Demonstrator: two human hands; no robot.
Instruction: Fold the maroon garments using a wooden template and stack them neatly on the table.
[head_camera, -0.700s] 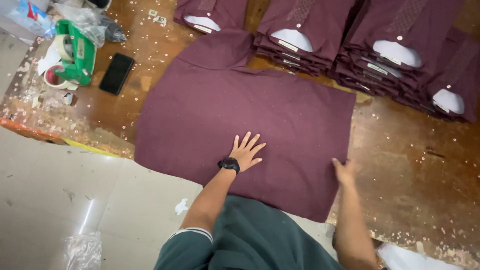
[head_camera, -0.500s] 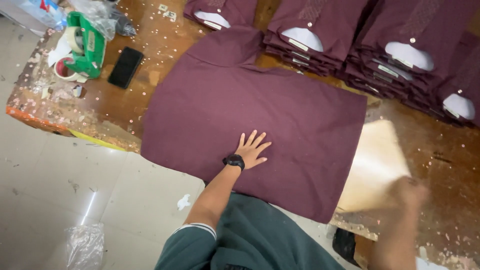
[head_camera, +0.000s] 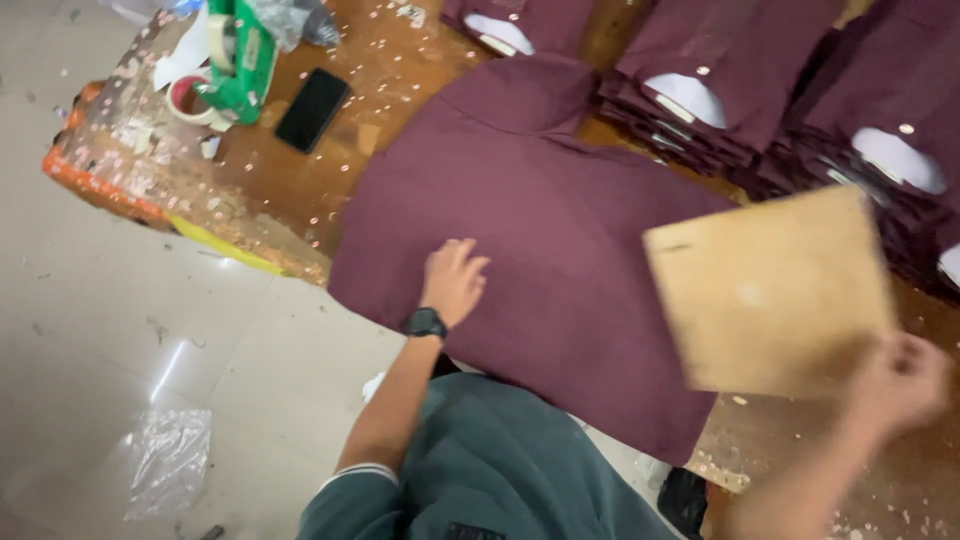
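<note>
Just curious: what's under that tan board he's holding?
The board, in the right hand, hangs over the maroon garment and the folded stacks. Whatever lies directly beneath it is covered.

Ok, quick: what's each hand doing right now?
Left hand: open, flat on the maroon garment.
Right hand: closed, grip on the tan board, held over the garment.
</note>
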